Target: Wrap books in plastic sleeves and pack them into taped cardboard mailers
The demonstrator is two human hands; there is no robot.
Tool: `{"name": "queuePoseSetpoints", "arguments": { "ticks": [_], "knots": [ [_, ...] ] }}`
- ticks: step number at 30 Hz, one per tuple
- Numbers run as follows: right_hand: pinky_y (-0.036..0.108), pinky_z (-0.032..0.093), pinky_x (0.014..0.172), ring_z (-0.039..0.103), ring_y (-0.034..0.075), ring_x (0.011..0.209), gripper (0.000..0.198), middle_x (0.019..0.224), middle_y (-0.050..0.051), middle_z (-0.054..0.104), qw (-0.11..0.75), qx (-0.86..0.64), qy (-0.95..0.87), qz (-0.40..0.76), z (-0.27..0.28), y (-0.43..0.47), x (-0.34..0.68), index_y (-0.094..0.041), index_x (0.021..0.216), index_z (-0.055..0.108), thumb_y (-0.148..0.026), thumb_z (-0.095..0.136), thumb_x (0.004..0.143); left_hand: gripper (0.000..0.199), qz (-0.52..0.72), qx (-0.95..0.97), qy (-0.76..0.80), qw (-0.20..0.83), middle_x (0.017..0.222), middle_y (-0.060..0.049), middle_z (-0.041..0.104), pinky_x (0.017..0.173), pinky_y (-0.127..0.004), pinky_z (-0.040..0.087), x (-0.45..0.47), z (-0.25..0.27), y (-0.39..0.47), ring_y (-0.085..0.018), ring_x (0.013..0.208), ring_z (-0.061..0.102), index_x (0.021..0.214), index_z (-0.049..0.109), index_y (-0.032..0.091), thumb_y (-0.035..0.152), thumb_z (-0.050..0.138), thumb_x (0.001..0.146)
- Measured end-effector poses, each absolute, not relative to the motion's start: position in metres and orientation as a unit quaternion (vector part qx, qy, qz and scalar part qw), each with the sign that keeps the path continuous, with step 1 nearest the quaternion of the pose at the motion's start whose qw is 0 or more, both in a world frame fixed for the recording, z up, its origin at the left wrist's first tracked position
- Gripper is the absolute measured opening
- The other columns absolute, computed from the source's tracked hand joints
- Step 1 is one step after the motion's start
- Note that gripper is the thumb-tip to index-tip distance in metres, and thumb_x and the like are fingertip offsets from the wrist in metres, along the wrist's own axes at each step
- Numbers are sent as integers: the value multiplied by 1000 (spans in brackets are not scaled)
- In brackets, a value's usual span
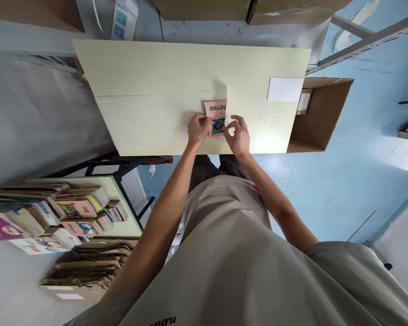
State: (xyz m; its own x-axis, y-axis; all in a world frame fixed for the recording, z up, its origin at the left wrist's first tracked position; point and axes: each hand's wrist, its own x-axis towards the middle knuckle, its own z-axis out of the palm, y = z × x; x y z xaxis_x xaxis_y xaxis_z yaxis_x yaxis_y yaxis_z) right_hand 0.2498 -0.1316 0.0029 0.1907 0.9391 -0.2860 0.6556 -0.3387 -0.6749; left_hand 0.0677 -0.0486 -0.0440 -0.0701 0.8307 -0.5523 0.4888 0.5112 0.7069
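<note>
A small pink-covered book (215,108) with dark lettering and a colourful picture is held over the pale tabletop (149,72). At its left edge, my left hand (198,129) is closed, with the thumb on the cover and the fingers curled behind. My right hand (238,136) is at the lower right edge, thumb and forefinger pinched there and the other fingers bent above. A pale upright edge runs along the book's right side; whether it is a page or something behind it, I cannot tell. A blank white sheet (284,89) lies farther right on the table.
An open cardboard box (326,113) adjoins the table's right end. Large cartons (204,9) and a power strip (122,20) are beyond the far edge. Behind me at left, stacked books (78,208) sit on a stand, with flattened cardboard (88,267) beside it. A metal rack post (370,43) rises at upper right.
</note>
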Motion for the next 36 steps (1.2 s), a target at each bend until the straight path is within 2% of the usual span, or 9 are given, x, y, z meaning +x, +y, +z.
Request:
{"name": "queuePoseSetpoints", "arguments": {
  "ticks": [4, 9, 14, 20, 24, 27, 31, 34, 36],
  "knots": [
    [50, 72, 116, 72, 30, 150, 9, 173, 13, 66, 144, -735, -550, 370, -13, -118, 217, -28, 114, 72, -29, 64, 119, 31, 176, 450, 724, 492, 104, -10, 83, 111, -46, 64, 70, -36, -52, -30, 111, 82, 95, 68, 25, 50, 74, 114],
    [53, 73, 114, 66, 33, 159, 19, 177, 14, 65, 125, -721, -564, 383, -16, -116, 204, -28, 124, 74, -37, 58, 121, 31, 183, 466, 729, 466, 109, -9, 81, 116, -50, 65, 79, -39, -59, -31, 112, 82, 101, 64, 26, 42, 90, 103],
    [52, 69, 118, 76, 31, 143, 24, 160, 14, 76, 130, -715, -563, 392, 0, -111, 233, -28, 122, 76, -39, 54, 120, 32, 186, 475, 739, 440, 118, -10, 77, 122, -53, 63, 85, -46, -65, -32, 123, 81, 107, 61, 27, 32, 92, 101],
    [55, 66, 116, 82, 33, 126, 34, 143, 18, 81, 139, -789, -446, 399, -21, -79, 259, -26, 145, 66, -45, 59, 118, 28, 234, 472, 734, 429, 107, -7, 73, 118, -51, 64, 90, -45, -74, -32, 124, 79, 109, 66, 28, 42, 90, 106],
    [56, 64, 117, 80, 34, 123, 16, 129, 16, 82, 105, -797, -434, 406, -32, -60, 256, -26, 118, 69, -42, 68, 114, 29, 219, 465, 757, 403, 101, -3, 71, 116, -51, 64, 91, -44, -78, -29, 113, 78, 117, 68, 28, 31, 93, 104],
    [55, 64, 114, 79, 33, 113, 18, 112, 11, 83, 120, -790, -428, 423, -32, -54, 258, -28, 102, 66, -42, 69, 113, 25, 203, 490, 744, 405, 117, -6, 73, 117, -52, 64, 88, -39, -80, -26, 109, 76, 123, 66, 27, 34, 87, 112],
    [53, 65, 111, 79, 31, 108, 19, 107, 10, 83, 135, -785, -429, 427, -30, -54, 263, -28, 97, 65, -39, 73, 109, 30, 176, 586, 677, 409, 149, -16, 66, 128, -55, 59, 93, -24, -95, -33, 139, 74, 113, 67, 27, 52, 83, 114],
    [53, 67, 109, 81, 31, 109, 14, 106, 10, 84, 129, -783, -438, 423, -30, -55, 263, -27, 100, 67, -37, 71, 108, 57, 168, 602, 665, 408, 171, -24, 58, 137, -67, 52, 108, -16, -111, -46, 167, 54, 123, 66, 25, 65, 98, 97],
    [55, 68, 109, 82, 33, 111, 14, 105, 11, 84, 121, -773, -460, 421, -24, -56, 265, -26, 103, 69, -38, 69, 110, 60, 183, 579, 674, 421, 177, -27, 54, 138, -70, 50, 118, -15, -117, -49, 176, 44, 133, 66, 24, 63, 96, 99]
  ]
}}
